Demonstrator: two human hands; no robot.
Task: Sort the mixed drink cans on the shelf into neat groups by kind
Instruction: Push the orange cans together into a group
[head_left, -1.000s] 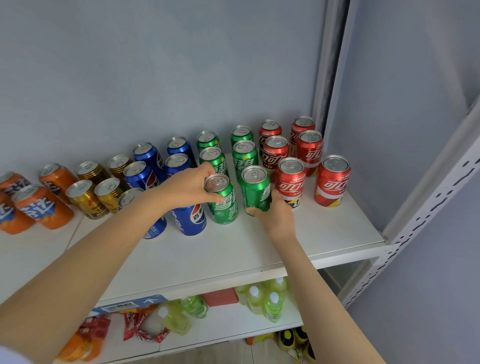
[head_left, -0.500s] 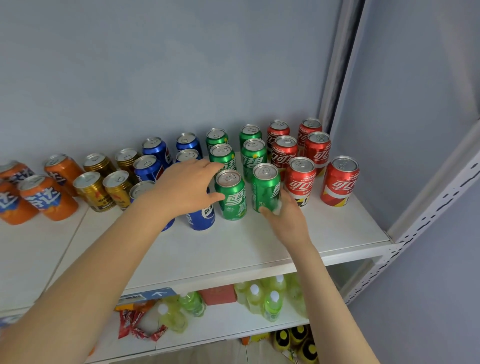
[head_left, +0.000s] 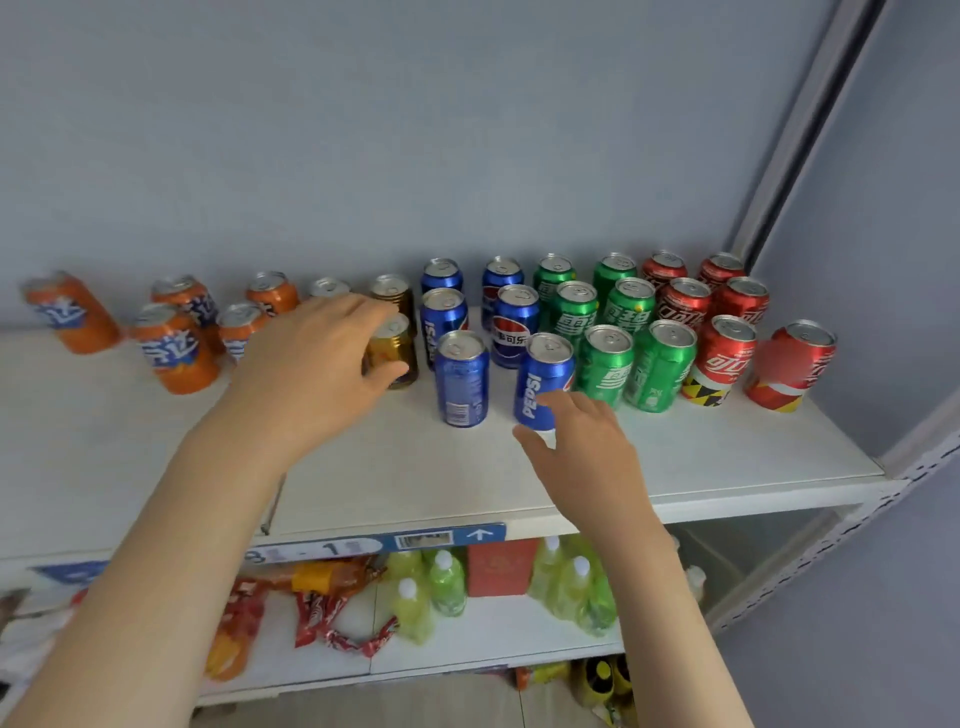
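Cans stand on the white shelf (head_left: 727, 457) in colour groups: several orange cans (head_left: 171, 348) at the left, gold cans (head_left: 397, 353), blue Pepsi cans (head_left: 462, 379), green cans (head_left: 605, 364) and red cans (head_left: 724, 358) at the right. My left hand (head_left: 317, 374) is spread with relaxed fingers over the gold cans and hides some of them; its thumb lies beside the front gold can. My right hand (head_left: 576, 441) is open, and its fingertips touch the lower side of the front right Pepsi can (head_left: 543, 379).
The grey wall runs close behind the back row. A white upright post (head_left: 914, 467) bounds the shelf at the right. A lower shelf holds green-yellow bottles (head_left: 441, 587), a red box (head_left: 501, 566) and snack packets (head_left: 322, 608). Bare shelf lies in front of the cans.
Both hands have left the front green cans and moved left. The left hand now covers the gold cans, and the right hand is at the front Pepsi can. The view has swung left.
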